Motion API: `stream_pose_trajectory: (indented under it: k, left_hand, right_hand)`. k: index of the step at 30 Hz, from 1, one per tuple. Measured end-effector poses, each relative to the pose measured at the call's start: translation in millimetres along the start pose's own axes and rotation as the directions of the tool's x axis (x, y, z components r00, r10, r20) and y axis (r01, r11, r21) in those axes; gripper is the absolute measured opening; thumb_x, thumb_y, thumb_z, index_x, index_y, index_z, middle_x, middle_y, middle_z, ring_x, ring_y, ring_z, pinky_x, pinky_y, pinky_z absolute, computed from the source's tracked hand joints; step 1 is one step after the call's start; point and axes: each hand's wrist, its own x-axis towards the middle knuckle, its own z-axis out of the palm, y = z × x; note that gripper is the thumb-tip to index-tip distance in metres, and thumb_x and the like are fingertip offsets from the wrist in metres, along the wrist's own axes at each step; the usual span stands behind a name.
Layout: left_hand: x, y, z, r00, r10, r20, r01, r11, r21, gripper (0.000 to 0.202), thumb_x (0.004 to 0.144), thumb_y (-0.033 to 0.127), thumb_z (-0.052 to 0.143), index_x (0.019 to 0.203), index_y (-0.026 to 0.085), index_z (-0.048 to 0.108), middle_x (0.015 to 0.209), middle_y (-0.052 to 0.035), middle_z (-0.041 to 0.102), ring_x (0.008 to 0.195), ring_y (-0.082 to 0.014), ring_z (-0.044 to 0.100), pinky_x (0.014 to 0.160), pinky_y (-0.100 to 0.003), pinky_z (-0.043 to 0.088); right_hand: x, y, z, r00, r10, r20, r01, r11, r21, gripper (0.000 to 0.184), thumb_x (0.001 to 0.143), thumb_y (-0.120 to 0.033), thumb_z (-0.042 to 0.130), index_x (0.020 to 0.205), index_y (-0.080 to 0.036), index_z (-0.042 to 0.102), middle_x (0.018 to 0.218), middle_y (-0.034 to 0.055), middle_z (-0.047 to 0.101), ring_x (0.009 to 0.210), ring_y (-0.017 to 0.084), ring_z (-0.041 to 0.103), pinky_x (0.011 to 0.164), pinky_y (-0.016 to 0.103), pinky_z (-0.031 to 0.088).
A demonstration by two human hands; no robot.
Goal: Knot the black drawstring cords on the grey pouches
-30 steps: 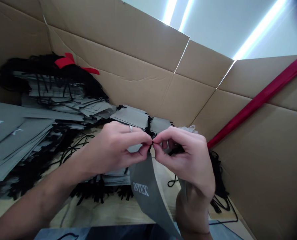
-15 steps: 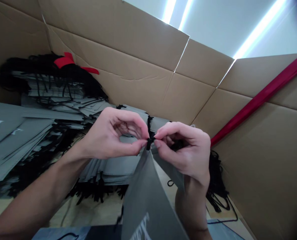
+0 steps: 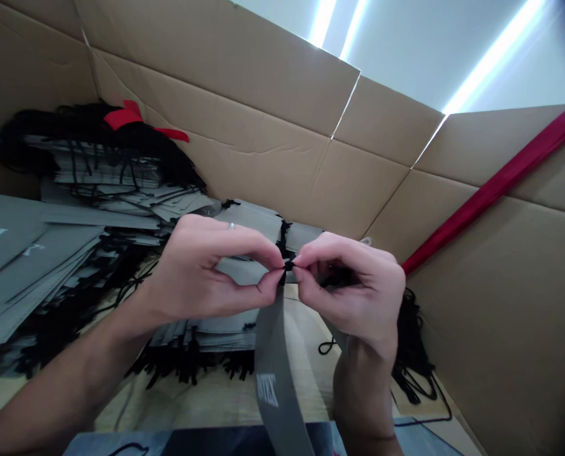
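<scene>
Thumb and forefinger of my left hand (image 3: 211, 272) pinch one side of a short black cord (image 3: 289, 265), which looks knotted. Close beside it, my right hand (image 3: 358, 288) pinches the cord's other side between thumb and forefinger. From the cord hangs a flat grey piece (image 3: 275, 354) with white lettering, perhaps a cloth bag, seen nearly edge-on and curving downward. Part of the grey material passes behind my right hand, where its extent is hidden. A ring shows on a finger of my left hand.
Stacked grey pieces with black cord ends (image 3: 225, 326) lie behind my hands. More grey pieces (image 3: 35, 253) fill the left side, below a black cord bundle with a red tie (image 3: 123, 117). Cardboard walls (image 3: 263, 107) surround the table; loose black cords (image 3: 412, 345) lie right.
The hanging grey piece has turned from a broad face to a narrow, curved strip. My left hand has rotated and dropped slightly; both hands still pinch the cord.
</scene>
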Motion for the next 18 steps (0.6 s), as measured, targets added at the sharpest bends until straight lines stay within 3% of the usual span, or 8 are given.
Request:
stream_pose_trajectory:
  k: [2,5,7,9,11,15,18]
  left_hand:
    - [2,-3,2.1,0.989,-0.143,0.024,0.144,0.956,-0.255,0.015,0.089,0.015,0.090,0.092,0.024,0.078,0.079,0.0057,0.083,0.063,-0.0083,0.076,0.062,-0.016,0.060]
    - [6,-6,6.9,0.903,-0.355,0.240,0.428,0.724,-0.541,0.013,0.095,0.020,0.089,0.101,0.021,0.077,0.092,-0.0019,0.086,0.080,-0.0159,0.084,0.074,-0.021,0.069]
    - [9,-6,9.9,0.821,-0.382,0.424,0.570,0.574,-0.588,0.015,0.103,0.031,0.085,0.105,0.019,0.076,0.092,-0.0046,0.086,0.081,-0.0180,0.084,0.073,-0.023,0.069]
    - [11,-4,11.6,0.776,-0.352,0.523,0.627,0.522,-0.578,0.019,0.111,0.036,0.075,0.104,0.019,0.077,0.086,-0.0042,0.085,0.076,-0.0170,0.082,0.067,-0.022,0.066]
    - [10,0,12.0,0.814,-0.345,0.468,0.573,0.612,-0.545,0.020,0.113,0.031,0.070,0.101,0.019,0.079,0.082,-0.0016,0.083,0.069,-0.0138,0.077,0.062,-0.019,0.060]
    - [3,7,11.2,0.953,-0.275,0.124,0.297,0.927,-0.230,0.009,0.108,0.023,0.077,0.107,0.019,0.084,0.086,0.0009,0.084,0.069,-0.0100,0.073,0.063,-0.017,0.054]
    - [-2,8,11.9,0.988,-0.144,0.064,0.147,0.988,-0.044,0.010,0.110,0.019,0.073,0.112,0.017,0.083,0.094,-0.0013,0.086,0.076,-0.0109,0.077,0.071,-0.019,0.056]
  right_hand:
    - [1,0,2,0.998,-0.044,-0.047,0.046,0.998,0.044,0.021,0.090,-0.007,0.085,0.095,-0.027,0.080,0.084,-0.0012,0.078,0.067,0.013,0.065,0.060,0.030,0.054]
    - [3,2,5,0.986,-0.110,-0.128,0.112,0.994,0.014,0.019,0.093,-0.010,0.085,0.096,-0.029,0.080,0.086,0.0018,0.081,0.071,0.018,0.071,0.060,0.034,0.057]
    - [3,3,6,0.973,-0.166,-0.162,0.162,0.986,-0.034,0.021,0.093,-0.010,0.085,0.099,-0.030,0.080,0.087,0.0027,0.082,0.076,0.021,0.075,0.064,0.038,0.060]
    - [4,4,5,0.966,-0.199,-0.165,0.192,0.980,-0.062,0.025,0.094,-0.008,0.086,0.103,-0.031,0.081,0.089,0.0022,0.083,0.079,0.022,0.076,0.070,0.040,0.062]
    - [3,4,3,0.967,-0.204,-0.155,0.195,0.978,-0.073,0.028,0.093,-0.006,0.085,0.105,-0.032,0.081,0.091,0.0020,0.083,0.081,0.022,0.075,0.075,0.041,0.063]
    - [1,-2,-1,0.991,-0.066,-0.116,0.064,0.998,-0.015,0.023,0.093,-0.008,0.082,0.102,-0.029,0.081,0.096,0.0025,0.081,0.080,0.020,0.071,0.066,0.036,0.055]
    - [1,-6,-3,0.989,0.134,-0.055,-0.129,0.988,0.078,0.012,0.098,-0.017,0.083,0.106,-0.026,0.081,0.095,0.0008,0.077,0.075,0.015,0.066,0.062,0.031,0.051]
